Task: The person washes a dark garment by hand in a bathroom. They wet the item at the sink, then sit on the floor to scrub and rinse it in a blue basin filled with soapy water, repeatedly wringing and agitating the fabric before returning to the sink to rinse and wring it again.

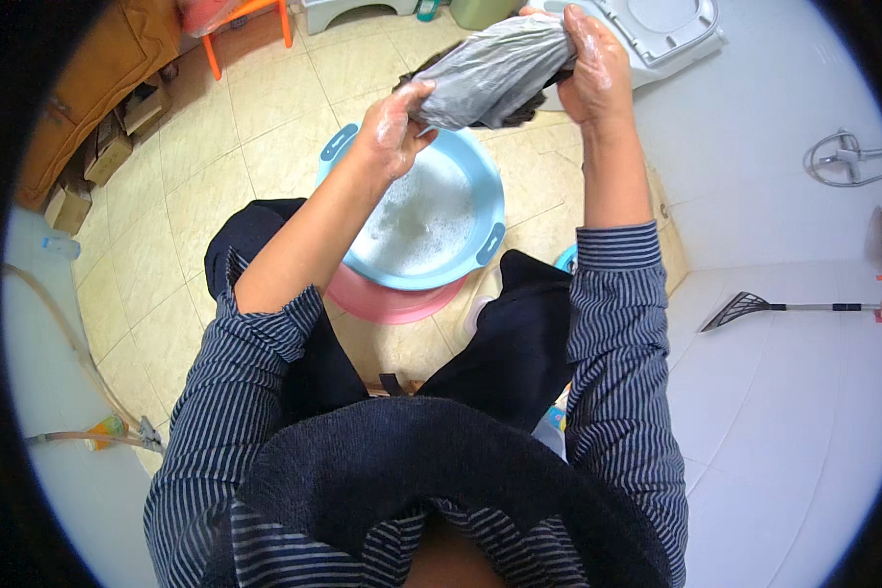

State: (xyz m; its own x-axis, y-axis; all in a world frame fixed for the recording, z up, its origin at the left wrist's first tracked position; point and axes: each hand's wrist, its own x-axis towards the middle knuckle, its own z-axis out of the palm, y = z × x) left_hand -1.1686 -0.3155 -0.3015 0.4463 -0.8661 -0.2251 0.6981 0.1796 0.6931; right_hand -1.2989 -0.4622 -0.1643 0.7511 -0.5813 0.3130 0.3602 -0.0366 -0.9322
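A wet grey cloth (489, 73) with darker fabric behind it is stretched between my two hands, above the far rim of a light blue plastic basin (494, 184). My left hand (397, 128) grips its near left end, and my right hand (595, 66) holds its far right end. White suds show on both hands. Sudsy, cloudy water (419, 213) lies in the basin, which rests over a pink basin (393, 305) between my knees. What kind of cloth it is, I cannot tell.
A toilet (654, 37) stands at the far right, and an orange stool (246, 15) at the far left. Brown furniture (103, 88) lines the left side. On the white right wall are a hand shower (845, 158) and a long-handled black tool (742, 309). A hose (66, 334) runs at left.
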